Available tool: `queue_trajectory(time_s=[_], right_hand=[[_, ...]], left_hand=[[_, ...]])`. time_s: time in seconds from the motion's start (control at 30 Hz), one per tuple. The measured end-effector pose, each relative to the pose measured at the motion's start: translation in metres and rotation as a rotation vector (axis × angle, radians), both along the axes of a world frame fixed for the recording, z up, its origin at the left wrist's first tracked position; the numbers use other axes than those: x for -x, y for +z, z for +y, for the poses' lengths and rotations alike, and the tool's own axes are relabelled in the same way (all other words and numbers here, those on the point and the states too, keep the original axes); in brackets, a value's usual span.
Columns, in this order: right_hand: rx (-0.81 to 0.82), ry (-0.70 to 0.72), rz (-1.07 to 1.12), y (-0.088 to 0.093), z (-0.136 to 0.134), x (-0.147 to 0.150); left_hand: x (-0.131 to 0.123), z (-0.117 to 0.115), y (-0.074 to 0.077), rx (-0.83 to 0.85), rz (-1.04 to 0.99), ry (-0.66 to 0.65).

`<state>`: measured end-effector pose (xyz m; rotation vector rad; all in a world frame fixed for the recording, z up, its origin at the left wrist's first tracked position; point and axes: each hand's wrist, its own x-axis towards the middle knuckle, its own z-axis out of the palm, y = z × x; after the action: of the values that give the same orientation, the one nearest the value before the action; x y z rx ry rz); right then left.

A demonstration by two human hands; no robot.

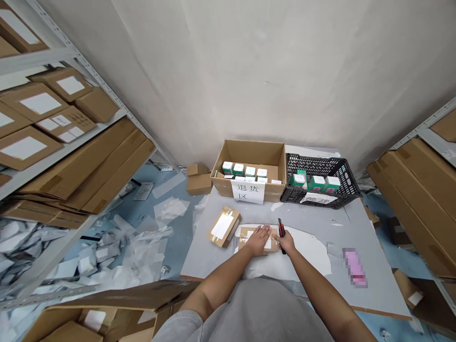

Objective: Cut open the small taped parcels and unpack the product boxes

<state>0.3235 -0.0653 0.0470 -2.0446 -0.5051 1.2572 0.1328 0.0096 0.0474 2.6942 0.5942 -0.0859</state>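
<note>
A small taped cardboard box (246,233) with a white label lies in front of me on a white sheet (309,251) on the table. My left hand (259,240) rests flat on top of this box, fingers stretched out. Beside the box's right end, my right hand (287,242) is closed around a red and black utility knife (281,230), its tip pointing away from me. To the left stands another taped cardboard box (228,219) with a white label, untouched by either hand.
At the table's back are an open carton (256,151) and a black plastic crate (342,178), both holding green-and-white boxes. A pixelated pink item (354,267) lies right on the grey table (377,285). Shelves with cartons flank both sides; paper scraps (142,256) litter the floor.
</note>
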Motion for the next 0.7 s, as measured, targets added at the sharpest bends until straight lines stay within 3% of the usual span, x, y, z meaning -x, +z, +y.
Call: queue_trajectory(time_s=[0.13, 0.3, 0.57, 0.7], right_hand=[[0.014, -0.021, -0.016, -0.005, 0.006, 0.000], [0.055, -0.018, -0.056, -0.004, 0.013, 0.002], [0.066, 0.008, -0.054, -0.003, 0.010, 0.004], [0.035, 0.017, -0.036, -0.001, 0.013, 0.002]], left_hand=[[0.004, -0.008, 0.007, -0.019, -0.051, 0.126], [-0.001, -0.013, 0.017, 0.015, -0.035, 0.160], [-0.017, -0.009, 0.014, 0.081, -0.004, 0.199], [-0.025, -0.006, 0.014, 0.102, 0.003, 0.280]])
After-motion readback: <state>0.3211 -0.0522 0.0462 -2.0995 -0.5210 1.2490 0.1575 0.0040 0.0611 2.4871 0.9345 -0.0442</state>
